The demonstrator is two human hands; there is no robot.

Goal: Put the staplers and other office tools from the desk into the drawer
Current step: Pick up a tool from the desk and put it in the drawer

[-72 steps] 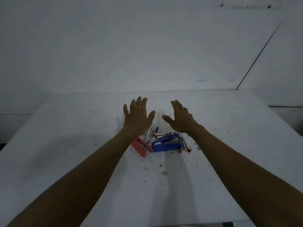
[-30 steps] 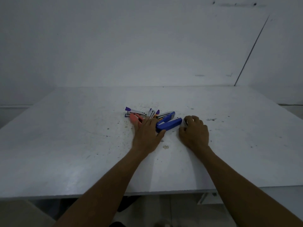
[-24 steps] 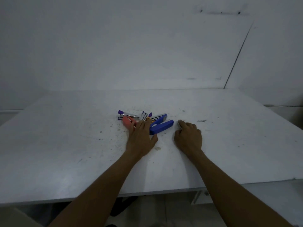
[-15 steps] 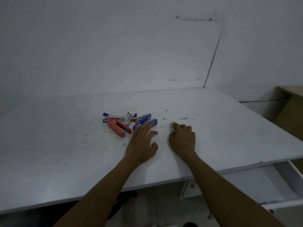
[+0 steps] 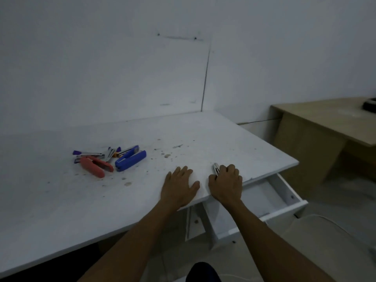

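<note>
A heap of office tools lies on the white desk (image 5: 203, 139): a blue stapler (image 5: 131, 160), a pink stapler (image 5: 95, 166), and a small purple-tipped metal stapler (image 5: 87, 153) among other pieces. My right hand (image 5: 226, 183) is closed around a small silvery tool (image 5: 215, 168) near the desk's front right edge; only the tool's tip shows. My left hand (image 5: 179, 187) lies flat and empty on the desk beside it. A white drawer (image 5: 284, 192) stands pulled out under the desk's right end.
A wooden desk (image 5: 325, 123) stands to the right with a dark object at its far corner. A white cable (image 5: 325, 220) runs over the floor beneath the drawer. Crumbs and specks dot the white desk. White walls close in behind.
Both hands have drawn back from the heap toward the desk's front right edge, the right one carrying the small tool. The view has swung right, showing the drawer and wooden desk.
</note>
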